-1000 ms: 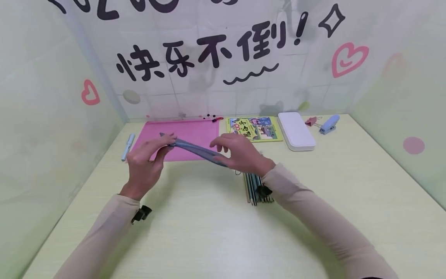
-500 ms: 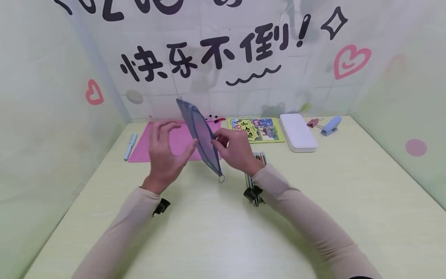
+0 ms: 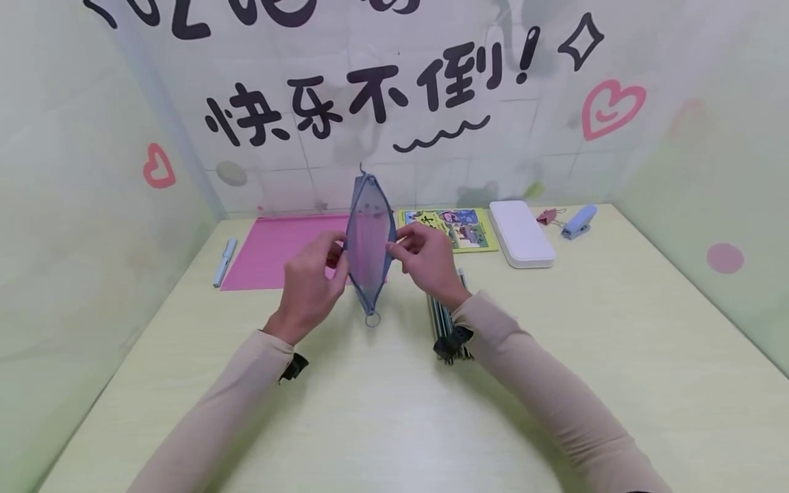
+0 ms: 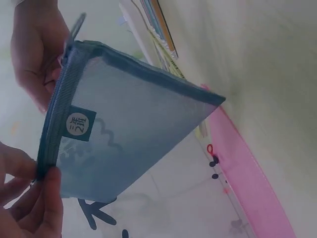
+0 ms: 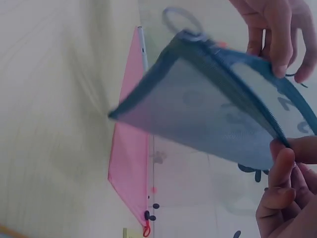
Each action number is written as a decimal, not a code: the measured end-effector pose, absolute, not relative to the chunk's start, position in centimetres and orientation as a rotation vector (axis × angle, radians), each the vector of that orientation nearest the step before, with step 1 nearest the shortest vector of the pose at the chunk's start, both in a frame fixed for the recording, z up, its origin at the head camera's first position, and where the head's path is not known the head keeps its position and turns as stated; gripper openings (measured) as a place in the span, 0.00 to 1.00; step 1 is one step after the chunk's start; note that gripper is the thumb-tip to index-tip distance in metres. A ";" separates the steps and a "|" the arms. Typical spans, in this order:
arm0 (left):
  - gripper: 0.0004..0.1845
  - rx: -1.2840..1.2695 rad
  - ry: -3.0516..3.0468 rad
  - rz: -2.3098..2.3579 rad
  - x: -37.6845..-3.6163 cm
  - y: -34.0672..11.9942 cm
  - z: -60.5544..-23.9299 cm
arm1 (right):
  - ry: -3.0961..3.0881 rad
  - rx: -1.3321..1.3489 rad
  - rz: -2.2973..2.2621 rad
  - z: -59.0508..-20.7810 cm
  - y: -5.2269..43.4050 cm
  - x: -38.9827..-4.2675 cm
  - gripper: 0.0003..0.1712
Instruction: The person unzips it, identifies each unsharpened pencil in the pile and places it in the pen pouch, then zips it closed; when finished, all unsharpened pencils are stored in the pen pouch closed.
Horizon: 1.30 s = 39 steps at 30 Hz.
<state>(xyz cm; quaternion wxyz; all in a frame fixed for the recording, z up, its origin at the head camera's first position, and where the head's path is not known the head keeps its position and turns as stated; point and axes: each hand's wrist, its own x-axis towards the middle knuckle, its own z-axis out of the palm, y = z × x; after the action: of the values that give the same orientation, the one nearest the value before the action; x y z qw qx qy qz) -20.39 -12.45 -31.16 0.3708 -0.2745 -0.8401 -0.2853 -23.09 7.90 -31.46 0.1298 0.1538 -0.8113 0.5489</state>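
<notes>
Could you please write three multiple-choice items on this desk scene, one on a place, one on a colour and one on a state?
1. Where does the white case lie?
A. Right of the picture book
B. On the pink folder
C. Under the left hand

2. What colour is the mesh pouch?
A. Red
B. Blue
C. Yellow

3. How is the pouch held?
A. Flat on the desk, untouched
B. By the left hand alone
C. Up on end between both hands, ring pull at the bottom

Answers:
1. A: the head view shows the case beside the book, toward the stapler.
2. B: both wrist views show blue mesh with a blue zip edge.
3. C: the left hand and the right hand pinch opposite edges above the desk.
</notes>
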 end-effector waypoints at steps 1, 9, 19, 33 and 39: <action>0.08 -0.707 -2.142 -0.734 -20.4 -12.5 -31.0 | -2.380 0.436 1.607 -31.4 8.1 -23.1 0.09; 0.08 -0.715 -2.225 -0.765 -20.4 -13.4 -30.3 | -2.765 0.387 1.569 -32.2 9.1 -23.0 0.22; 0.12 -0.604 -2.349 -0.705 -20.3 -15.7 -29.6 | -3.062 0.341 1.389 -33.5 10.9 -24.3 0.26; 0.10 -0.690 -2.555 -0.830 -20.3 -14.0 -30.1 | -3.098 0.671 1.353 -33.3 10.8 -24.0 0.24; 0.10 -0.713 -2.683 -0.941 -20.4 -13.4 -31.0 | -3.156 0.804 1.035 -33.3 11.4 -23.8 0.18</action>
<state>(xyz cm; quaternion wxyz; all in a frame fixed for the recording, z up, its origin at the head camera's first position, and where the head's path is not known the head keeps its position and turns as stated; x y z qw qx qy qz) -20.37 -13.44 -31.01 0.1049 -0.2418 -0.9103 -0.3193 -23.79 11.35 -33.32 -0.1376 0.2331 -0.9147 0.3000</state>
